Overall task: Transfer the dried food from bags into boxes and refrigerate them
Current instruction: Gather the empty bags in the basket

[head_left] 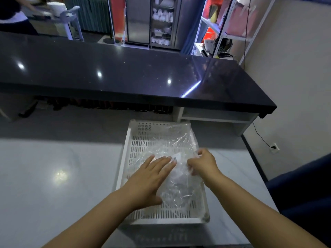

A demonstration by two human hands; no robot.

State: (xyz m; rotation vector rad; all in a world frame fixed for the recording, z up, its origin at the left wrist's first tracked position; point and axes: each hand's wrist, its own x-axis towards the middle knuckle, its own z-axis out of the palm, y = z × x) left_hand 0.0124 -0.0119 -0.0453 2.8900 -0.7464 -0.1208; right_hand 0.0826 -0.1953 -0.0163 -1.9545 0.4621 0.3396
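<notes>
A white slotted plastic basket (129,145) stands on the pale table in front of me. Crumpled clear plastic bags (177,140) lie inside it, one with a small white barcode label. My left hand (148,178) lies flat with straight fingers on the bags in the basket's middle. At the basket's right side, my right hand (202,163) pinches the edge of a clear bag with curled fingers. I cannot make out any dried food inside the plastic.
A long black counter (125,74) runs across behind the table, with an open white shelf (215,115) under its right end. A person stands at the far left by a cart. Metal racks and a glass cabinet fill the back. A wall socket sits at right.
</notes>
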